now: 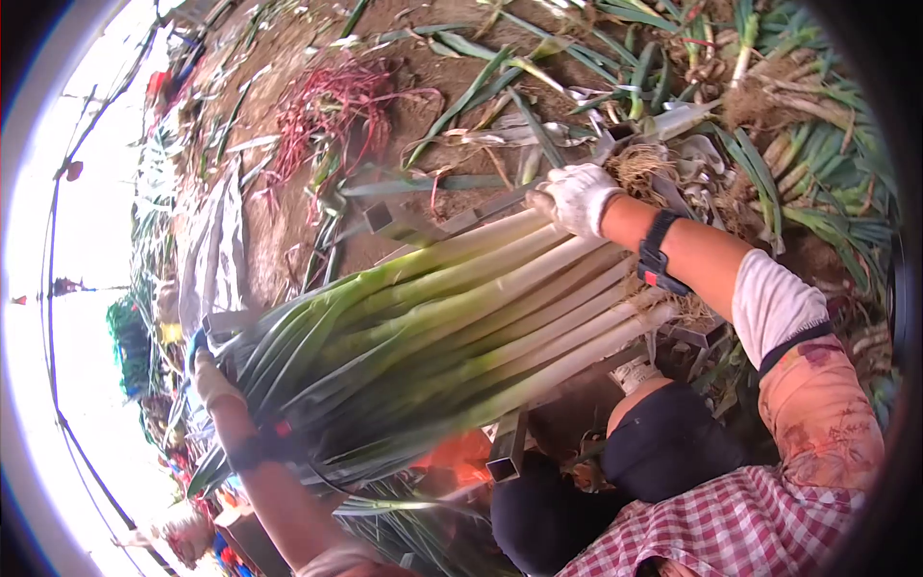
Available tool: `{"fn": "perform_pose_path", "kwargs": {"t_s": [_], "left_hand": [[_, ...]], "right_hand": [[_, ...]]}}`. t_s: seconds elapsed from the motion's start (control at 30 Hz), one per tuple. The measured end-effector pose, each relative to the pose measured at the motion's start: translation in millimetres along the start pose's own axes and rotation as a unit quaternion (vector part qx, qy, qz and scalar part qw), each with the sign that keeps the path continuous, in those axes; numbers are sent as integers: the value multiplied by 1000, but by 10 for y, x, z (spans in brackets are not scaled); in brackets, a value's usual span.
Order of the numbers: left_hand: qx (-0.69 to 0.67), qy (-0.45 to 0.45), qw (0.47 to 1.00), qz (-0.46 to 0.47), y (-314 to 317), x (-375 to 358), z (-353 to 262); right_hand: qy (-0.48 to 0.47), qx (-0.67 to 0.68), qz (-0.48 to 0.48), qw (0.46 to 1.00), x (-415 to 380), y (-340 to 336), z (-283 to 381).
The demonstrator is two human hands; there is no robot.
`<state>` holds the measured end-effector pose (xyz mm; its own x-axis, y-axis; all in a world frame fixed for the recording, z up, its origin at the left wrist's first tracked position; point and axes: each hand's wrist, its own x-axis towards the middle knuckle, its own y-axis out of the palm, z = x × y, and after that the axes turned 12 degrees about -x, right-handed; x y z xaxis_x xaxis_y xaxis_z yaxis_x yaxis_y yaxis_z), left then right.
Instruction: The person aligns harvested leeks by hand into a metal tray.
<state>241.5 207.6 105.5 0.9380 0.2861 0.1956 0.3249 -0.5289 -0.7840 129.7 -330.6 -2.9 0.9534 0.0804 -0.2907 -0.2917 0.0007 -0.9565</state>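
Note:
Many long leeks (423, 317) lie side by side on a metal frame (508, 452), white root ends to the right and green leaves to the left. My right hand (574, 200), in a whitish glove, is closed at the upper edge of the white stalks, near the root end; what its fingers hold is too small to make out. At the leafy end is my left hand (210, 377), also gloved, beside a corner of the frame. Its fingers are blurred and partly hidden by leaves.
Red ties (336, 111) lie in a tangle on the soil beyond the frame. More leeks with roots (817, 125) are heaped at the upper right. Pale plastic sheeting (213, 252) lies at the left. An orange-red item (460, 458) shows under the leeks, near my knees.

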Motion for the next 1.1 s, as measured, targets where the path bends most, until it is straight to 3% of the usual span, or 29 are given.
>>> {"fn": "perform_pose_path", "kwargs": {"t_s": [0.07, 0.1, 0.13, 0.17, 0.2, 0.27, 0.33, 0.37, 0.47, 0.5, 0.67, 0.77, 0.87, 0.9, 0.93, 0.97, 1.0, 1.03, 1.1], "left_hand": [[-45, 36, 994, 94, 88, -382, -707], [26, 69, 987, 144, 179, -590, -866], [195, 244, 932, 181, 244, -821, -1012], [223, 303, 893, 247, 325, -949, -1105], [213, 314, 891, 250, 404, -1059, -1143], [300, 214, 881, 296, 555, -1208, -1203], [316, 204, 879, 293, 612, -1238, -1251], [335, 177, 878, 292, 593, -1266, -1285], [349, 142, 883, 282, 560, -1373, -1368], [343, 150, 883, 283, 557, -1374, -1335], [328, 151, 896, 259, 702, -1364, -1235], [293, 198, 904, 242, 675, -1357, -1143], [309, 213, 898, 230, 585, -1424, -1137], [281, 227, 904, 227, 484, -1479, -1110], [183, 255, 921, 230, 253, -1629, -1187], [106, 306, 926, 195, 43, -1781, -1110], [58, 334, 921, 190, -259, -1980, -1099], [62, 353, 918, 168, -598, -2192, -986], [117, 293, 942, 117, -1281, -2772, -666]], "right_hand": [[21, -2, -9, 1000, 49, 98, -2], [24, -30, -14, 999, 29, 39, 28], [29, -59, -18, 998, 4, -58, 103], [15, -77, 3, 997, -117, -244, 247], [-3, -92, 26, 995, -268, -389, 438], [-42, -46, 23, 998, -392, -345, 670], [-16, -9, 44, 999, -378, -337, 769], [-20, -8, -20, 1000, -396, -282, 753], [-39, 2, -62, 997, -288, -105, 700], [-39, -12, -128, 991, -240, -50, 688], [-60, -38, -103, 992, -132, 1, 690], [-59, -26, -105, 992, -90, 56, 704], [-65, -45, -199, 977, -46, 219, 690], [-76, -3, -199, 977, -73, 147, 682], [-91, -63, -288, 951, 164, 537, 597], [-61, -80, -248, 964, 15, 321, 692], [-96, -97, -174, 975, 128, 380, 601], [-54, -158, -115, 979, 102, 278, 667], [-30, -217, -156, 963, 285, 476, 495]]}}
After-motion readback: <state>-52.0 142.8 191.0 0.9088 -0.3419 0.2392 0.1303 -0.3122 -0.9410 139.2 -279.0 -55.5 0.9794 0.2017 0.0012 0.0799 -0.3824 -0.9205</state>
